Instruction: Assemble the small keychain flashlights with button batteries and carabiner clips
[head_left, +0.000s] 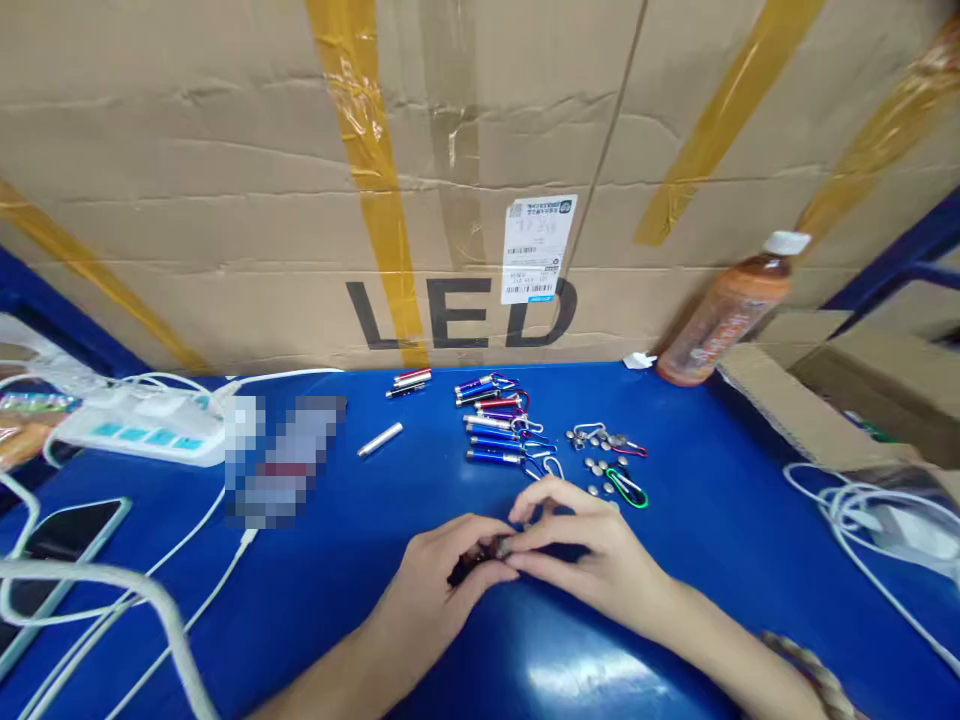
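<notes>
where both hands [517, 565] meet, a small dark flashlight [480, 556] sits pinched between them.

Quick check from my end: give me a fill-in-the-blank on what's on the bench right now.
Both hands, left hand and right hand, pinch one small dark flashlight over the ____ table.
The big cardboard box reads ____.
The drink bottle has a ____ cap.

Missing words: blue; LED; white

Viewpoint: head-worn, above the blue bench [337, 560], close over the work.
Facing: forward and down, toward the cardboard box [225, 200] standing at the bench's far edge.
Nearness: forearms enter from the bottom edge.
Views: one only.
</notes>
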